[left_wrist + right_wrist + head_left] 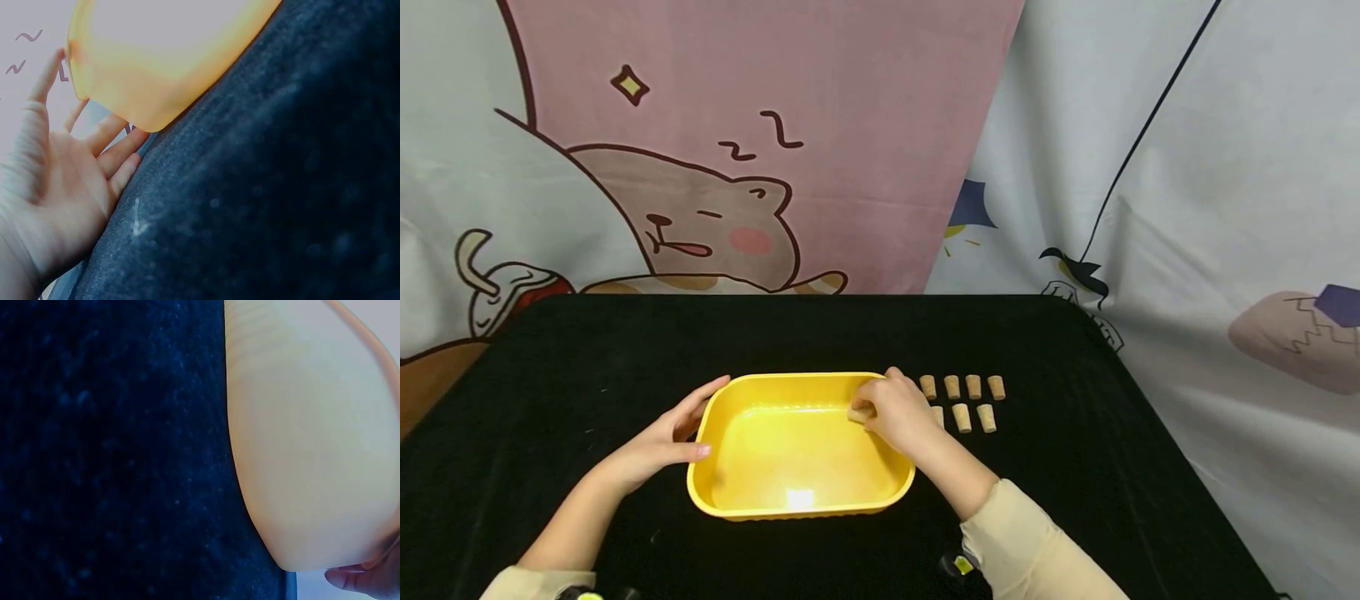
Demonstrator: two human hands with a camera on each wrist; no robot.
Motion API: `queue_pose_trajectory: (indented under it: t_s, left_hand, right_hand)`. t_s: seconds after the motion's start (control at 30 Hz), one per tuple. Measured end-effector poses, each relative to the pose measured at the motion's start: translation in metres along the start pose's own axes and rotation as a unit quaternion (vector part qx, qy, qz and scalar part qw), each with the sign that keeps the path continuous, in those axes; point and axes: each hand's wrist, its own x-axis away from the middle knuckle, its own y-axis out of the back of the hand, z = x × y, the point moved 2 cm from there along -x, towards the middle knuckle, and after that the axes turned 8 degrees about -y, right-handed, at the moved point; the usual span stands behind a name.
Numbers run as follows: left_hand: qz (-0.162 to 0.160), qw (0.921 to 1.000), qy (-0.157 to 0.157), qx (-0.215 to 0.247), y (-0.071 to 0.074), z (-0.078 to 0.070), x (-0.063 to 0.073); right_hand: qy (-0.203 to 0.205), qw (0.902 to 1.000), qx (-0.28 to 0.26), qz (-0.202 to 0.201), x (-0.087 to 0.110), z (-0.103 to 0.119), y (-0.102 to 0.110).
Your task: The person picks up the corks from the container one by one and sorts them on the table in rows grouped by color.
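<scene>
A yellow plastic tub (801, 450) stands on the black cloth, its inner floor bare. At its left end, my left hand (662, 437) touches the rim with thumb and fingers spread and fairly straight; the left wrist view also has this hand (69, 169) against the end of the tub (156, 94). My right hand (898, 412) reaches over the right rim and pinches a small tapered cork stopper (859, 414) inside the tub. In the right wrist view, the tub's side (306, 456) hides most of that hand (369, 578), and the cork is out of sight.
Right of the tub, several more cork stoppers (962, 417) lie in two rows, one partly hidden by my right hand. The black cloth (1075, 500) covers the table. Behind it hangs a printed curtain (865, 125) with a sleeping cartoon animal.
</scene>
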Motion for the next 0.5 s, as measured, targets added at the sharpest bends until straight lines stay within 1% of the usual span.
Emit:
queue_pose_trajectory:
  t_s: [0.2, 0.5]
  left_hand:
    - [-0.003, 1.0000, 0.003, -0.005, 0.0002, -0.0001, -0.0003]
    - [-0.003, 1.0000, 0.005, -0.004, -0.0002, -0.0003, -0.0005]
  right_hand:
    - [0.004, 0.9999, -0.016, -0.004, -0.0003, -0.0012, -0.0002]
    - [0.005, 0.9996, -0.028, 0.005, 0.0005, -0.0022, 0.0009]
